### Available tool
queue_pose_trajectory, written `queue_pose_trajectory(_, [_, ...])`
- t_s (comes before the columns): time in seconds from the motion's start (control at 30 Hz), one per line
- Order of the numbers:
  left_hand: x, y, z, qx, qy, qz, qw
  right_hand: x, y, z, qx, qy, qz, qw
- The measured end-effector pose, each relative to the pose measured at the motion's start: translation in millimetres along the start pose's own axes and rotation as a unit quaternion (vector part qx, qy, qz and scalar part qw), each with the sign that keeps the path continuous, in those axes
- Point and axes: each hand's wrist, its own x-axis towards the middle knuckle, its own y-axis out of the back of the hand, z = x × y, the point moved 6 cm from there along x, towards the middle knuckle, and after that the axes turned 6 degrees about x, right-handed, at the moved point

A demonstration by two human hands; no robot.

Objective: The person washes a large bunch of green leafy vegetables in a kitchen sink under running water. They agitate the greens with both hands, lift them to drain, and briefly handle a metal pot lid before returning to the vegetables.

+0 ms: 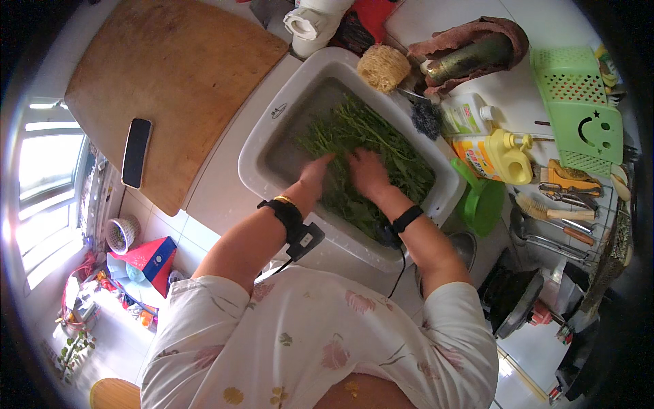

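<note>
Green leafy vegetables (378,138) lie in water in a white ceramic sink (255,148), filling its middle and right side. My left hand (316,176) is at the left edge of the greens, partly in the water, with its fingers blurred. Among the stems, my right hand (368,171) points its fingers down into the leaves; whether it grips any is hidden. Both wrists wear black bands, and a small device hangs at the left one.
A wooden board (179,76) carrying a smartphone (136,153) lies left of the sink. A loofah (383,68), a steel scourer (425,118), detergent bottles (511,158) and a green scoop (480,204) stand along the right rim. Brushes and peelers lie on a rack farther right.
</note>
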Motion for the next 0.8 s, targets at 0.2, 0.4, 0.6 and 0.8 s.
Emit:
queue_pose_trajectory(0.2, [28,27,-15,0.037,-0.038,0.062,0.997,20,52,14,0.186,-0.103,-0.15,0.966])
queue_pose_trajectory(0.4, [-20,-4,3,0.003,-0.059,0.058,0.997,9,40,65,0.112,-0.194,-0.021,0.974])
queue_pose_trajectory(0.6, [20,2,-17,0.004,-0.072,-0.065,0.995,5,14,28,0.157,-0.103,-0.161,0.969])
queue_pose_trajectory(0.8, [-9,10,2,0.083,-0.102,0.183,0.974,2,38,64,0.1,-0.268,-0.09,0.954])
